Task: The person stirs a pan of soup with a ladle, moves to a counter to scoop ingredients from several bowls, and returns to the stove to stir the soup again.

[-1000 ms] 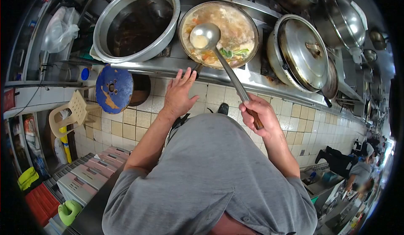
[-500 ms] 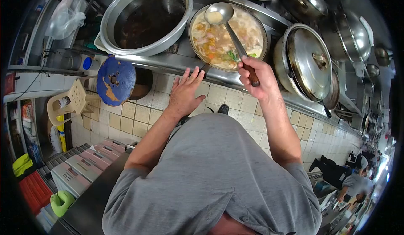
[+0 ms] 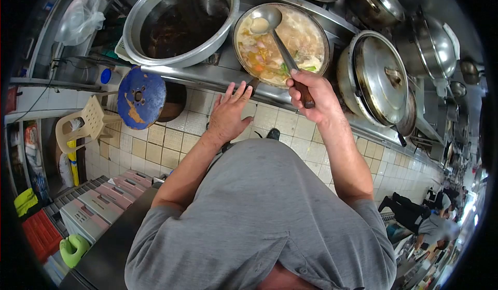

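My right hand (image 3: 311,95) grips the wooden handle of a long steel ladle (image 3: 265,20). The ladle's bowl holds pale liquid and sits at the far rim of a wok of soup (image 3: 306,35) with orange and green pieces. My left hand (image 3: 228,114) is spread, fingers apart, just below the steel counter edge (image 3: 207,77) near the wok's dark handle; whether it touches the handle I cannot tell. It holds nothing. My grey shirt fills the lower middle of the view.
A big steel basin of dark liquid (image 3: 179,20) stands left of the wok. Lidded pots (image 3: 378,77) line the counter to the right. A blue stool seat (image 3: 140,99) and a beige plastic chair (image 3: 85,124) stand left. Crates (image 3: 98,207) lie lower left. A person (image 3: 433,227) works at far right.
My right hand has pushed the ladle forward, from the wok's near side to its far rim, then drawn back slightly. My left hand has stayed at the counter edge.
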Demonstrator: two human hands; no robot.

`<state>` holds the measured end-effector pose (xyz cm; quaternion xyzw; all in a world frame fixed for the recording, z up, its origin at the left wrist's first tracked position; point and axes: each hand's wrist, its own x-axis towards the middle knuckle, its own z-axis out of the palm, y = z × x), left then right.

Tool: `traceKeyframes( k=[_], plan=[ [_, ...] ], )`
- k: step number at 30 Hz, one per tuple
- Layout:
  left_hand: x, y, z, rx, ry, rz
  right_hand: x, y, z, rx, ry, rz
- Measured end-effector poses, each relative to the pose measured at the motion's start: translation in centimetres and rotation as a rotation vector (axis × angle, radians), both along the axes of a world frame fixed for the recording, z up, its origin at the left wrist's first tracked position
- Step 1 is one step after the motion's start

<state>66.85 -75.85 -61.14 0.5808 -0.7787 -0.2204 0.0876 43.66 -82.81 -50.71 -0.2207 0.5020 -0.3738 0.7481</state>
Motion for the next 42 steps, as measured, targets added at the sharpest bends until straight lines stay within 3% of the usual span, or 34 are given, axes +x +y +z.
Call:
traceKeyframes(
  k=[8,22,34,39,40,42],
  plan=[
    [0.0,0.1,0.3,0.0,-0.016,-0.016,-0.8,2.2,-0.7,-0.037,-0.042,0.057],
    [-0.1,0.0,-0.3,-0.006,-0.031,-0.027,-4.8,7.7,-2.2,-0.053,0.105,0.264],
    [-1.0,-0.1,0.4,0.004,-0.08,-0.029,-10.6,12.3,-4.2,-0.011,-0.069,0.209],
    [-1.1,0.0,-0.2,-0.125,-0.094,-0.081,-13.9,15.3,-6.2,0.037,-0.249,0.094],
    [-1.3,-0.3,0.4,-0.162,0.016,-0.122,-14.4,16.0,-6.4,0.075,-0.173,0.075],
    [-2.2,0.2,1.2,-0.141,0.044,-0.061,-15.0,18.1,-6.3,0.1,-0.282,-0.03]
  ],
)
